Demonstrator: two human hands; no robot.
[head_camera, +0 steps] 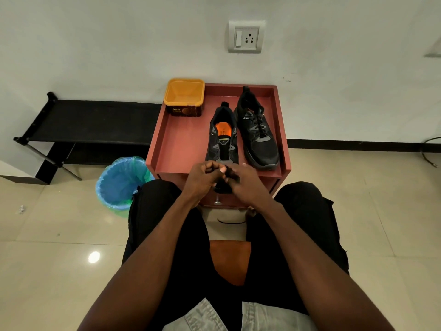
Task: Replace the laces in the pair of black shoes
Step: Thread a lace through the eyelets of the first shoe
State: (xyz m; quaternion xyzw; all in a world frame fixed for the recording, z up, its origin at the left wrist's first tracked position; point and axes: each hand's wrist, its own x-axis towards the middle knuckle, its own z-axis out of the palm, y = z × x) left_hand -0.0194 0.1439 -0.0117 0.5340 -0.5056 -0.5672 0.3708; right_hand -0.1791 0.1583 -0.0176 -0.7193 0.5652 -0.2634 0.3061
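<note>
We see black shoes (241, 132), one orange-lined; a reddish-brown tray (181, 139); at ten o'clock, a yellow tub (184, 93), possibly brown-sided.

Two black shoes (241, 132) crowd the table's (181, 144) right side; a yellow tub (184, 96) blocks its far-left corner, leaving the left-centre open to the near edge.

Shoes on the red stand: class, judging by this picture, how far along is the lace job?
Done: the left shoe shows no lace, its tongue bare and orange insole open to view. In hand: the left hand and right hand together hold a bunched black lace at the stand's front edge. Left: threading that shoe; the right shoe remains laced.
</note>
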